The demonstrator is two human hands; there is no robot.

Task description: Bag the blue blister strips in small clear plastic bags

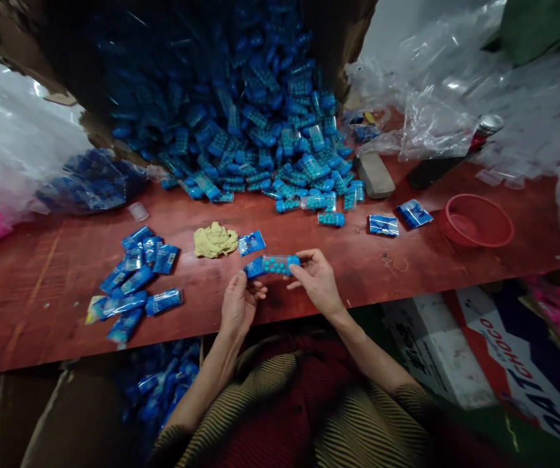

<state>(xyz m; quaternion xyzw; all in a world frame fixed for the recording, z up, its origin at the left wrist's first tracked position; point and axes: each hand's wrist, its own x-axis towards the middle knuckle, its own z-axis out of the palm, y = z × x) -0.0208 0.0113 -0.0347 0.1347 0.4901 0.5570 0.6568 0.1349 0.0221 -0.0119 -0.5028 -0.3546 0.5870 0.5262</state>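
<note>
My right hand (316, 278) pinches a small clear packet of blue-green candies (280, 264) just above the red-brown table (40, 292). My left hand (239, 304) is curled beside it, its fingers at a blue sachet (254, 267) joined to the packet's left end. Another blue sachet (252, 243) lies just beyond, next to a crumpled yellow cloth (214, 239). A big heap of the same blue packets (260, 130) spills from a cardboard box at the back. Several wrapped blue packets (136, 279) lie in a pile at my left.
A red plastic bowl (475, 220) sits at the right. Two blue packets (383, 225) lie near it, with a grey block (374, 174) behind. Clear plastic bags (455, 97) crowd the back right. A box of blue packets (162, 383) stands under the table's front edge.
</note>
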